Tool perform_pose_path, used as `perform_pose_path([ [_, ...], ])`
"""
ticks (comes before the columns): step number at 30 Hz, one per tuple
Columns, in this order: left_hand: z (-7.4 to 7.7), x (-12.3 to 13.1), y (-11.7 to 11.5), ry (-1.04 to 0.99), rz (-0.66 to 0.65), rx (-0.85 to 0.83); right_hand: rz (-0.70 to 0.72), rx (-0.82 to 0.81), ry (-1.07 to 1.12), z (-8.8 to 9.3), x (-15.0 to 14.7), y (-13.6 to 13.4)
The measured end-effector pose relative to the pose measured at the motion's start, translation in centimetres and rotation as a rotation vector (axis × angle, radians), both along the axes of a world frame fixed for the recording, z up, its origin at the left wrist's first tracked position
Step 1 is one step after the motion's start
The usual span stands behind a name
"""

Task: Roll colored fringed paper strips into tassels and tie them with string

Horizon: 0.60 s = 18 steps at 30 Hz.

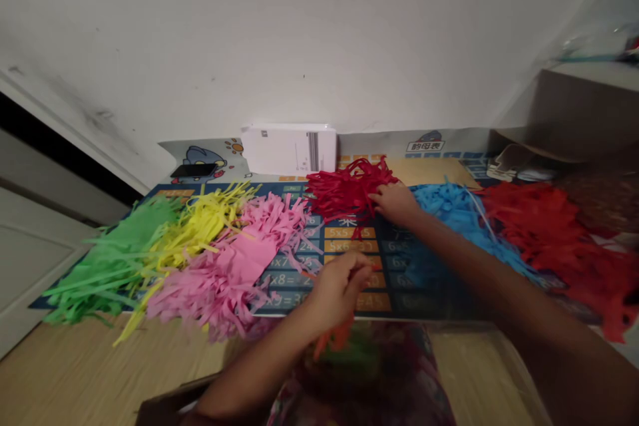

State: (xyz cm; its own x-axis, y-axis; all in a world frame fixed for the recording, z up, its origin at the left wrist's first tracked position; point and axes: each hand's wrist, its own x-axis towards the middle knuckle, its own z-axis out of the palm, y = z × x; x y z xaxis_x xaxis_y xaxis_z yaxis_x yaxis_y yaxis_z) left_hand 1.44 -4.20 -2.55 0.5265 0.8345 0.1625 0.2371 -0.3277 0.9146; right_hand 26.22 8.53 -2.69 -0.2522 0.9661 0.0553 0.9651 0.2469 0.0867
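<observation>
My right hand reaches to the back of the table, its fingers closed on the right edge of a pile of dark red paper strips. Nearer to me, my left hand is closed, slightly blurred, with orange paper strips hanging below it. Left of that hand lie pink fringed paper, yellow strips and green strips. Blue fringed paper lies under and beside my right forearm, with bright red fringed paper farther right.
A printed mat with times tables covers the table. Against the wall leans a white box with a barcode. A dark phone-like slab lies back left. A brown cardboard box stands at right. Something green and blurred shows near my lap.
</observation>
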Motion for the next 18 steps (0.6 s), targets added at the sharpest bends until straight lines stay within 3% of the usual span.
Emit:
perform_pose_path([
  [6, 0.0, 1.5, -1.1, 0.105, -0.009, -0.037, -0.032, -0.034, -0.001, -0.8, -5.6, 6.6],
  [10, 0.2, 1.4, -1.1, 0.198, -0.050, -0.050, 0.005, -0.017, 0.077, 0.6, -5.1, 8.9],
  [14, -0.9, -0.5, -0.3, 0.215, -0.012, -0.052, 0.008, 0.016, 0.133, 1.4, -0.4, 6.0],
  [18, -2.6, -1.7, 0.0, 0.174, 0.023, -0.063, -0.238, 0.083, 0.070, -1.2, 4.1, -1.5],
])
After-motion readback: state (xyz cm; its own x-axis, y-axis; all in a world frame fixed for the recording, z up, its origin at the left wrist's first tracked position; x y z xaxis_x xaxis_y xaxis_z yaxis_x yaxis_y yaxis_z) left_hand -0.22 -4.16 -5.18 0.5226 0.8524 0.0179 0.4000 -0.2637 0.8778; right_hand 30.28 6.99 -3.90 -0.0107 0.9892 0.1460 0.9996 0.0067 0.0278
